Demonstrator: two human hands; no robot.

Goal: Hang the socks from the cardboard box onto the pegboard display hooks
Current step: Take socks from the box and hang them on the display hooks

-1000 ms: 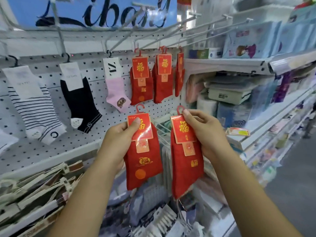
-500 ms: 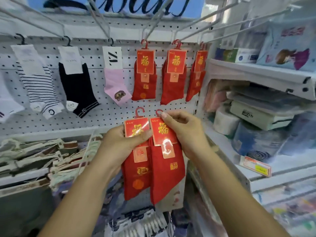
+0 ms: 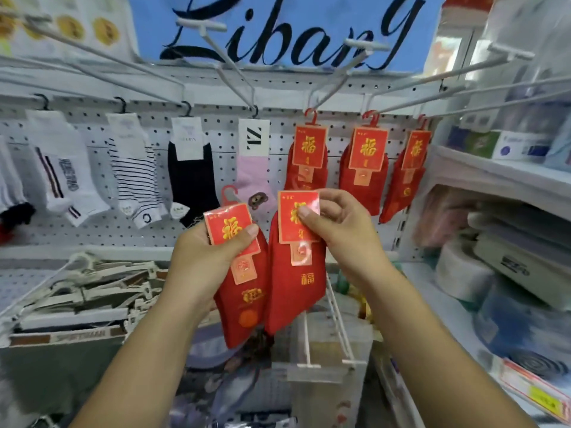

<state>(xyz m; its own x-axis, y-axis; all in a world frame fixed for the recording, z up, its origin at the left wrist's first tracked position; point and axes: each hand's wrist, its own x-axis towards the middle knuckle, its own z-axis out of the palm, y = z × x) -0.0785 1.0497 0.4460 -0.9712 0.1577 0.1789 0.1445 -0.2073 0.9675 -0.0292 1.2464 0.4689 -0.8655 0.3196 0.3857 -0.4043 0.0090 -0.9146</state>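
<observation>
My left hand (image 3: 204,257) pinches the label card of one red sock pair (image 3: 244,301), whose red plastic hook sticks up at the top left. My right hand (image 3: 343,227) grips the card of a second red sock pair (image 3: 296,285); its hook is hidden. Both pairs hang side by side in front of the white pegboard (image 3: 102,236). Three red sock pairs (image 3: 364,168) hang on hooks at the upper right of the board. Long wire display hooks (image 3: 228,69) jut toward me. The cardboard box is not in view.
White, striped, black and pink socks (image 3: 191,174) hang along the row to the left. A bin of hangers (image 3: 92,295) sits at lower left. A wire rack (image 3: 330,338) lies below my hands. Shelves with packaged goods (image 3: 506,261) stand to the right.
The view has tilted up and come closer to the pegboard. Both hands have risen with their sock pairs, the right pair now overlapping the hanging red socks.
</observation>
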